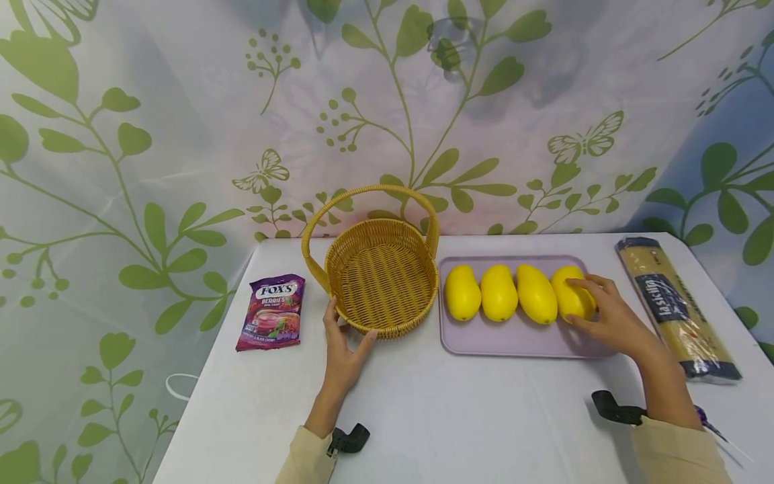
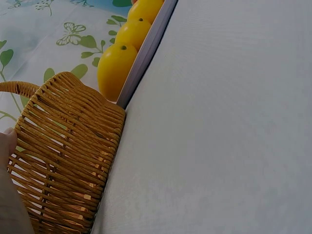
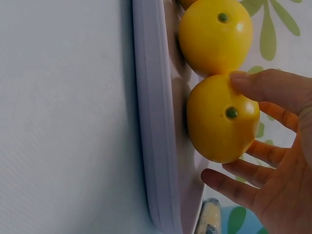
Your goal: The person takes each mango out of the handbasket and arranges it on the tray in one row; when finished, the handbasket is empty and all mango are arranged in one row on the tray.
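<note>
Several yellow mangoes [image 1: 498, 293] lie in a row on a pale purple tray [image 1: 502, 344]. My right hand [image 1: 611, 319] grips the rightmost mango [image 3: 222, 122]. Its thumb presses the near end, and the fingers reach round the far side, partly hidden behind the fruit. Left of the tray stands a round wicker basket [image 1: 387, 282] with a tall arched handle [image 1: 375, 189]. My left hand [image 1: 345, 349] rests against the basket's front left side with thumb and fingers spread. In the left wrist view its thumb [image 2: 7, 144] touches the woven wall near the rim.
A purple Fox's candy bag [image 1: 273, 312] lies left of the basket. Right of the tray is a long pack of pasta [image 1: 674, 306], close to my right forearm. Behind the white table [image 1: 471, 417] hangs a leaf-patterned cloth [image 1: 199, 101].
</note>
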`<state>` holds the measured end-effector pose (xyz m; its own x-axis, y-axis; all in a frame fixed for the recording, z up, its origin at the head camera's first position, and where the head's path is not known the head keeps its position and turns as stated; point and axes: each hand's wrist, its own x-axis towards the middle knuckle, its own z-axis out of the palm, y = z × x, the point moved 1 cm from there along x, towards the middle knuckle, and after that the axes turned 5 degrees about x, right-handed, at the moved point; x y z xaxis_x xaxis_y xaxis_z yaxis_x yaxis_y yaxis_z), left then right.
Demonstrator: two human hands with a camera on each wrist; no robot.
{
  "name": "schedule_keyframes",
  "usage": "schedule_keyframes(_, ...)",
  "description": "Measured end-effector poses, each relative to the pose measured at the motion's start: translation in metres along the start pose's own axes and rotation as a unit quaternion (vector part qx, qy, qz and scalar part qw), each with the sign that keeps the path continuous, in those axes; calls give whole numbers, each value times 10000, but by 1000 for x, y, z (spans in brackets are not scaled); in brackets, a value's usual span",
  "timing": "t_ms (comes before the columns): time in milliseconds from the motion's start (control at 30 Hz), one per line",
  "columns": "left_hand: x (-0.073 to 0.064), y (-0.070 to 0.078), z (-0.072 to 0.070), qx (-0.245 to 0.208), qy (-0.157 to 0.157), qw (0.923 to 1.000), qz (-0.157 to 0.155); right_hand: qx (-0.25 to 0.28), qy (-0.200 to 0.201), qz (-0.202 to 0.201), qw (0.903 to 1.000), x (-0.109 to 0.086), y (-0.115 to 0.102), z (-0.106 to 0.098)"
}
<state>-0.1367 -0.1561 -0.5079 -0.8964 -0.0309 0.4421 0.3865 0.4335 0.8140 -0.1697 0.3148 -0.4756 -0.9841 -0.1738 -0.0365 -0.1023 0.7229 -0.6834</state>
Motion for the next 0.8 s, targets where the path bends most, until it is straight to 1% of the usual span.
schedule_keyframes(167,0,-1,0,-12,27,10000,16,37,-86,71,9999,0,0,0)
schedule_keyframes(433,0,1,1,12,-21,10000,53,16,-78,68,9999,-4,0,0)
schedule_keyframes(533,1,-1,2,28,4,9999,97,-7,-70,78,9999,-6,-1,-2)
schedule_keyframes(600,1,-6,4,-17,23,9999,119,-42,-23,52,10000,-8,-2,-4)
schedule_keyframes(700,3,-21,8,11,37,9999,94,-58,70,-12,10000,-9,-6,-6)
schedule_keyframes(800,2,-34,10,172,29,9998,-110,-86,172,-139,9997,-11,-10,-5)
